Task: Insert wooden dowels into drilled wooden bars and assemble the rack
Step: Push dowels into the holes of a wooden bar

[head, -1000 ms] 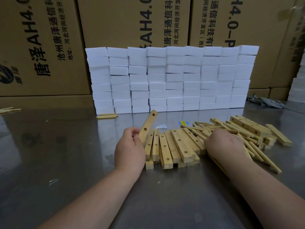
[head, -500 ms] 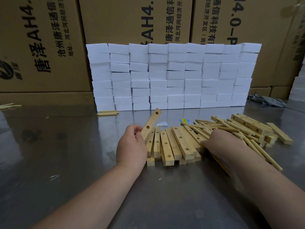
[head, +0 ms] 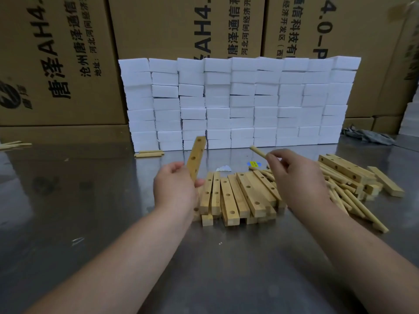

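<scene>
My left hand (head: 175, 188) grips a drilled wooden bar (head: 196, 156) by its lower end, holding it nearly upright above the steel table, holes facing me. My right hand (head: 297, 177) pinches a wooden dowel (head: 258, 151) whose free end points up and left, a short gap away from the bar. Between my hands lies a row of several drilled bars (head: 238, 196). A loose heap of dowels (head: 349, 198) lies to the right of my right hand, with more drilled bars (head: 340, 166) stacked behind it.
A wall of stacked white foam blocks (head: 238, 100) stands at the back of the steel table (head: 90, 200), with cardboard boxes (head: 56, 60) behind. Two dowels (head: 148, 153) lie by the blocks' left foot, others (head: 13, 145) at the far left. A grey rag (head: 367, 135) sits back right.
My right hand has lifted out of the dowel heap with one dowel pinched. My left hand has raised the bar and tipped it more upright.
</scene>
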The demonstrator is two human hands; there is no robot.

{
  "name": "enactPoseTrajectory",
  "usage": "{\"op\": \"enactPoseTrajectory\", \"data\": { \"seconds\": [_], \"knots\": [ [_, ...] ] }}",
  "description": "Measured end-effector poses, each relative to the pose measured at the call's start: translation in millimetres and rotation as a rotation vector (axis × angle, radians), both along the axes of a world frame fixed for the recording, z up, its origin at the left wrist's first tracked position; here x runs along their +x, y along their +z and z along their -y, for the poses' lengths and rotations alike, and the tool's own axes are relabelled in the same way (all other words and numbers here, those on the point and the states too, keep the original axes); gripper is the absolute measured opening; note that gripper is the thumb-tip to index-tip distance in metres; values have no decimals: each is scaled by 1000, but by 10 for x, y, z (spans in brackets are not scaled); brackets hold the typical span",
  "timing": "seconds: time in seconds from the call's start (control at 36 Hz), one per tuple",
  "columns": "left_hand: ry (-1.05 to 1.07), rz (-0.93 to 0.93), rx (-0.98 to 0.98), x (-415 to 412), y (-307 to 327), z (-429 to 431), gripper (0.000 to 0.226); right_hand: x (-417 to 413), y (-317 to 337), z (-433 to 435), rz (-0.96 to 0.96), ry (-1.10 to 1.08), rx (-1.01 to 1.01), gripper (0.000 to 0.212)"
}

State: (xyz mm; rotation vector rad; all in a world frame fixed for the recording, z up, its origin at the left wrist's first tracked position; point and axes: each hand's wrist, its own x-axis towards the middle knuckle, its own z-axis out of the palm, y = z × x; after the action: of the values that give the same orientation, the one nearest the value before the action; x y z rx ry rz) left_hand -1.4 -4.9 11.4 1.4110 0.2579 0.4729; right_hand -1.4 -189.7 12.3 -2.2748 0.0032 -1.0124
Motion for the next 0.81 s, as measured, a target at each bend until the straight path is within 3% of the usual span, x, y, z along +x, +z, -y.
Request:
{"op": "enactPoseTrajectory", "data": {
  "seconds": [0.14, 0.28, 0.39, 0.58, 0.67, 0.81],
  "knots": [
    [-90, 49, -55, -56, 165, -101, 9, -197, -21, -242, 12, 224, 96, 24],
    [-213, -65, -363, -85, 11, -88, 10, -305, -92, -403, -16, 386, 42, 23],
    [-371, -93, -543, -86, -87, -113, 17, -326, -157, -464, -28, 452, 5, 33],
    [-540, -146, -496, -161, -175, -122, 27, -324, -199, -478, -9, 476, -28, 22],
    [-504, -143, -542, -157, -195, -132, 25, -355, -195, -490, -4, 510, 7, 28],
    [-454, -123, -605, -126, -203, -145, 21, -383, -174, -469, -37, 559, 49, 20]
  ]
}}
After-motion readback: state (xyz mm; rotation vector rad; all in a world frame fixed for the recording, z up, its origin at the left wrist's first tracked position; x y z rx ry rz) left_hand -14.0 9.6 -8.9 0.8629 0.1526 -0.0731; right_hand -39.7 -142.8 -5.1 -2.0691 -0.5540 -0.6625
